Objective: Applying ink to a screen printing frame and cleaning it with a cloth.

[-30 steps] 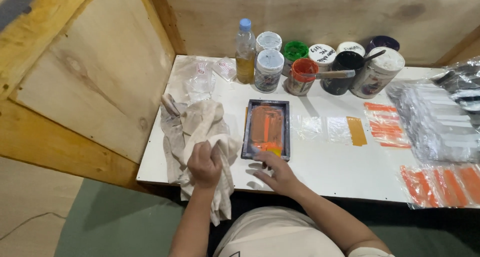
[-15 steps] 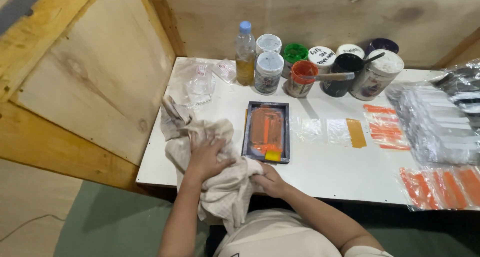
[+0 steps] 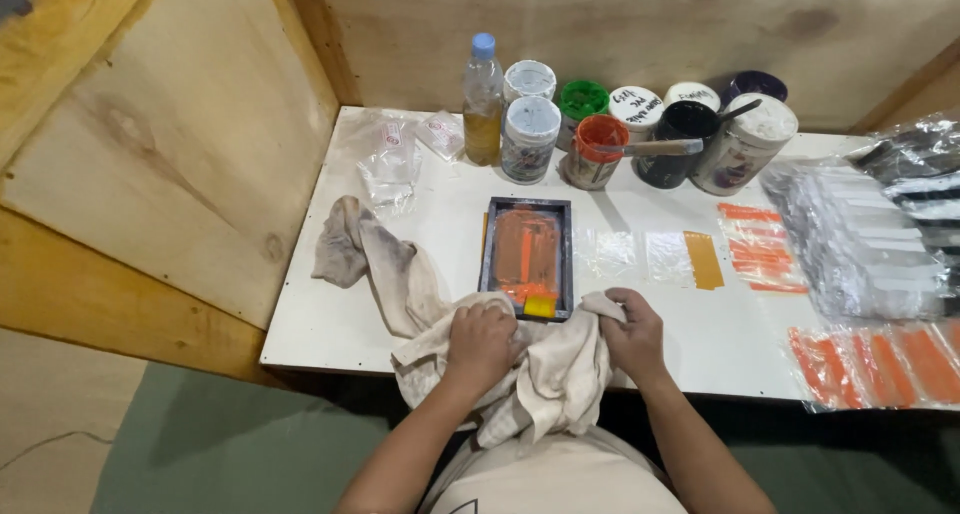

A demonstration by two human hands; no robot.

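A stained beige rag (image 3: 400, 274) trails from the table's left part to its front edge. My left hand (image 3: 482, 344) is closed on a bunched fold of it. My right hand (image 3: 632, 334) grips the rag's other end just to the right. Directly behind both hands lies a small dark-framed printing screen (image 3: 527, 244) smeared with orange ink, with a yellow block at its near end.
The white table (image 3: 700, 344) carries a row of paint jars (image 3: 590, 149) and a plastic bottle (image 3: 482, 99) along the back. Clear plastic sleeves lie mid-table, stacked packets (image 3: 860, 234) at the right, orange-printed sleeves (image 3: 880, 359) front right. Wooden panels wall the left and back.
My right hand has left the screen's near end and taken hold of the rag. My left hand pulled the rag rightward toward the table's front edge.
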